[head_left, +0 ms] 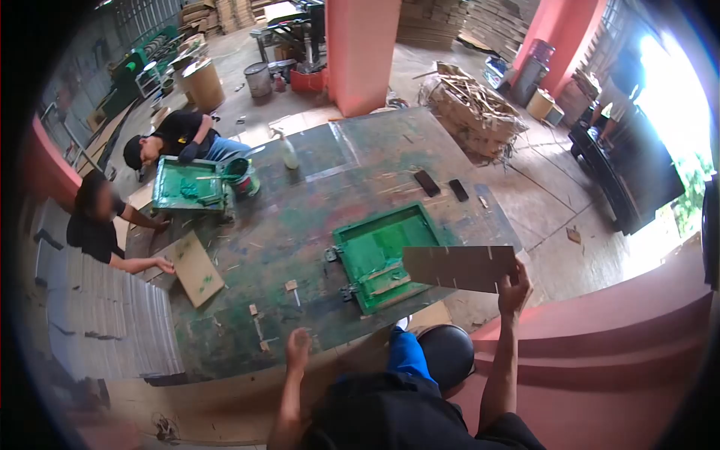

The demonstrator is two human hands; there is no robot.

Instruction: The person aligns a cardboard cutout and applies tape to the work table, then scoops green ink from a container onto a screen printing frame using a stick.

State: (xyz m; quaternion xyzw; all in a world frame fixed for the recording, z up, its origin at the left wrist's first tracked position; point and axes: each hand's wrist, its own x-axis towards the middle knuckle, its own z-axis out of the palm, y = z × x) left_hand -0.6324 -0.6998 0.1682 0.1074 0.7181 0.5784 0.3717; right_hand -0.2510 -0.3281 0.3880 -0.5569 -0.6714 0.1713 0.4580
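Observation:
My right hand (516, 289) grips the right end of a flat brown cardboard piece (459, 268) with small slits along its edges. The cardboard is raised and overlaps the right side of a green screen-printing frame (386, 244). Green ink covers the inside of that frame, and a wooden strip (386, 281) lies across its near part. Close to the table's near edge is my left hand (298, 345), with no object visible in it; its fingers are too indistinct to read. The nearest item to it is a small hinge-like clamp (294, 289) on the table.
Two co-workers are at the left; one person's hand (165, 265) touches a cardboard sheet (199, 268). On the stained table (300, 217) are a second green frame (187, 184), an ink bucket (241, 178), a spray bottle (287, 150) and two phones (427, 183). Stacked sheets (112, 315) stand left. A stool (447, 355) is beside my leg.

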